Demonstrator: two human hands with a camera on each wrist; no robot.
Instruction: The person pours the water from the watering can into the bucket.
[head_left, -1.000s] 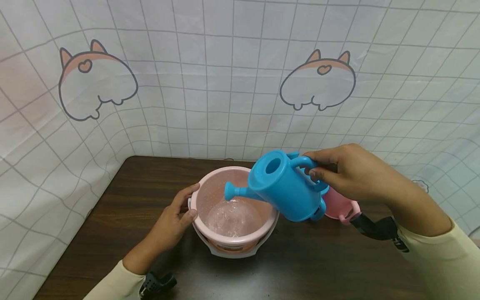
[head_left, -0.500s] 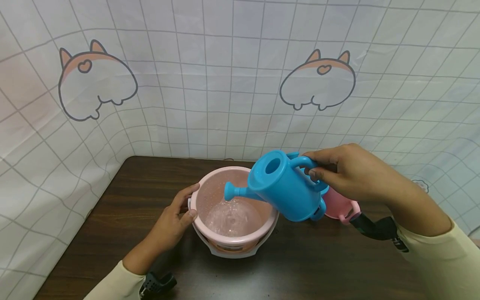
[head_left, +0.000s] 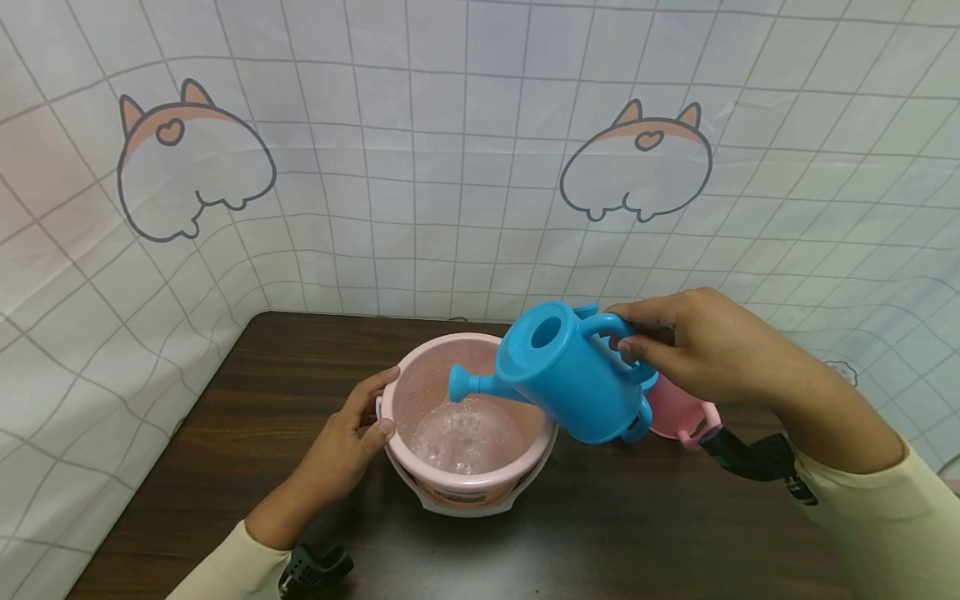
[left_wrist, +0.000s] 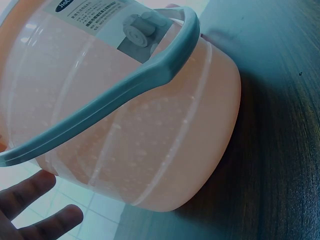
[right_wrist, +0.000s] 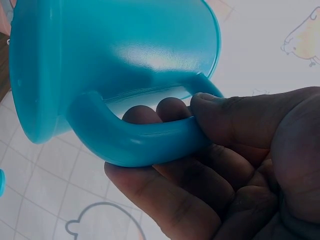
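Note:
A pink bucket (head_left: 470, 481) stands on the dark table, its grey handle (left_wrist: 115, 97) folded down along the outside. Water (head_left: 468, 437) lies in its bottom, the surface rippled. My left hand (head_left: 341, 442) rests on the bucket's left rim with thumb and forefinger; two straight fingers (left_wrist: 52, 222) show beside the wall in the left wrist view. My right hand (head_left: 697, 342) grips a blue watering can (head_left: 577, 379) by its looped handle (right_wrist: 145, 140). The can tilts left over the bucket's right rim, and a thin stream falls from its spout (head_left: 461, 383) into the bucket.
A pink vessel with a handle (head_left: 701, 427) stands behind the can, partly hidden. The dark wooden table (head_left: 622, 525) extends around the bucket. A white gridded cloth (head_left: 420, 183) with cartoon animals hangs behind and at the sides.
The hands, watering can and bucket stay nearly still. Only the splashes and ripples on the water differ as the stream keeps falling.

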